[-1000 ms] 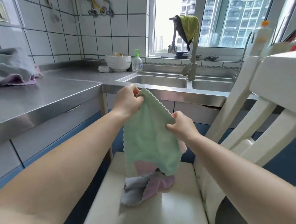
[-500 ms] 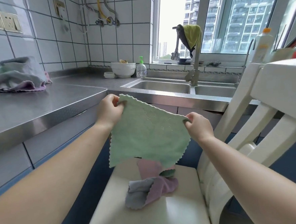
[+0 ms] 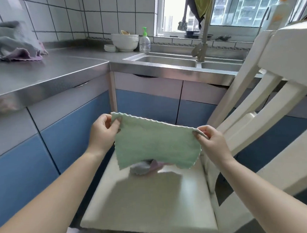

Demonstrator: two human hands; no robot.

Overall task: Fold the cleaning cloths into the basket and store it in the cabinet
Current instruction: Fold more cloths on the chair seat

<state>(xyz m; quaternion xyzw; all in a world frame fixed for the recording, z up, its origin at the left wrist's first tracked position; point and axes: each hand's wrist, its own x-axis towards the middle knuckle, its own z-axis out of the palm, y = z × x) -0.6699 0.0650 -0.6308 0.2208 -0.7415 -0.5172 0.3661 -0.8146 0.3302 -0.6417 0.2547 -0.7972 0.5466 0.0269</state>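
The green cloth hangs below the fingers, its top edge spanning from the left hand to the right hand, each pinching one upper corner, above the chair seat.

Cloth over the chair seat

The held cloth hangs above the chair seat; a crumpled pile, seemingly cloths, behind; sink at one o'clock.

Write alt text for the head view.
Left hand and right hand stretch a green cloth flat above a white chair seat holding crumpled grey and pink cloths, beside steel kitchen counters.
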